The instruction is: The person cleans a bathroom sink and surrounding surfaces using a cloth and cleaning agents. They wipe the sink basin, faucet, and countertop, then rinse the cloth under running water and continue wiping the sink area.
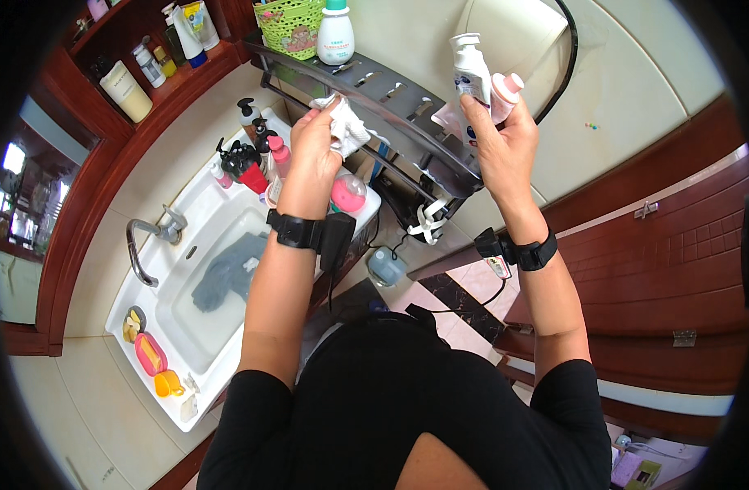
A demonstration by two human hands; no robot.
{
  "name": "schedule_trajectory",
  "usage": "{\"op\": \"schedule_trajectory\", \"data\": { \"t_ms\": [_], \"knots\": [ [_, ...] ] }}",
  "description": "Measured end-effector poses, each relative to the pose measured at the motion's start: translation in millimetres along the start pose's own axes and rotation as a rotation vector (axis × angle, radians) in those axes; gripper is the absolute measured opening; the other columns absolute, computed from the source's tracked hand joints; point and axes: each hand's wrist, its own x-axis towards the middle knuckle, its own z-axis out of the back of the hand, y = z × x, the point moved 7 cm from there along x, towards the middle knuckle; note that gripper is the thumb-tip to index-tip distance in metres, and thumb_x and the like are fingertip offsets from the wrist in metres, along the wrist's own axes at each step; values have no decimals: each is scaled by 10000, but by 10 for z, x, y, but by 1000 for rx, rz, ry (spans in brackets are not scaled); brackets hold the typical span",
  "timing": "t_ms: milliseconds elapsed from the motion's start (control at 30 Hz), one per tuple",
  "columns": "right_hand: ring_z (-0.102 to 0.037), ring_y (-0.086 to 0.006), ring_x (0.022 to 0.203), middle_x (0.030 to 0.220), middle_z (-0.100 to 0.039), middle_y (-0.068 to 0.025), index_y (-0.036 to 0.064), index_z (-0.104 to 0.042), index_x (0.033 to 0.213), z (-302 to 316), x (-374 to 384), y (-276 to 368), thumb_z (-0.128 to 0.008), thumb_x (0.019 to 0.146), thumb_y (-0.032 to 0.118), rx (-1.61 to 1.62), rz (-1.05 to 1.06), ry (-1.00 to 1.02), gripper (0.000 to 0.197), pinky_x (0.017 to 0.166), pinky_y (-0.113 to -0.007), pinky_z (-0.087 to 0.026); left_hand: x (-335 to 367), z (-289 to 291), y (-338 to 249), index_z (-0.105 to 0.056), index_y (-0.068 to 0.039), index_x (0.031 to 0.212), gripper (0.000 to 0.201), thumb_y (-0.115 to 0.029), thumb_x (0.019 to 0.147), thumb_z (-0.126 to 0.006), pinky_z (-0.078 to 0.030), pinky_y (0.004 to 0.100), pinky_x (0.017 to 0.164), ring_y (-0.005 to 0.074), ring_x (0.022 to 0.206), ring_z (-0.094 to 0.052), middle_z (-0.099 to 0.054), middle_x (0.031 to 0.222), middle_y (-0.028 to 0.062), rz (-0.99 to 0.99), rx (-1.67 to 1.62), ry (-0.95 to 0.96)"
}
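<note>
My left hand (311,140) is closed on a crumpled white cloth (348,129) at the front edge of a dark metal wall shelf (325,73). Over the shelf's right end, my right hand (507,147) grips a white pump bottle (470,67) together with a pink bottle (505,88). Part of both bottles is hidden behind my fingers. A white bottle with a green cap (335,37) stands on the shelf's left part, beside a green basket (294,26).
Below left is a white sink (196,327) with grey cloth (227,273) in water and a curved faucet (138,253). Pump bottles, one with a pink top (278,151), crowd its far corner. A soap dish (151,353) sits on the rim. A white hook (428,224) hangs under the shelf.
</note>
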Motion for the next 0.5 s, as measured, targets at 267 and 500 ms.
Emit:
{"op": "schedule_trajectory", "data": {
  "t_ms": [267, 500],
  "knots": [
    [-592, -57, 803, 935, -686, 2, 12, -667, 1117, -12, -19, 12, -733, 924, 158, 31, 16, -9, 251, 675, -241, -486, -383, -293, 61, -620, -15, 757, 410, -311, 1028, -533, -349, 300, 465, 100, 502, -468, -538, 627, -7, -182, 605, 34],
    [-645, -83, 833, 927, -737, -37, -5, -679, 1079, 3, -5, -6, -736, 899, 134, 24, 29, -22, 234, 758, -279, -534, -997, -532, 505, -693, -35, 948, 320, -317, 1025, -563, -414, 258, 520, 75, 592, -558, -643, 755, -17, 170, 602, 369]
  ]
}}
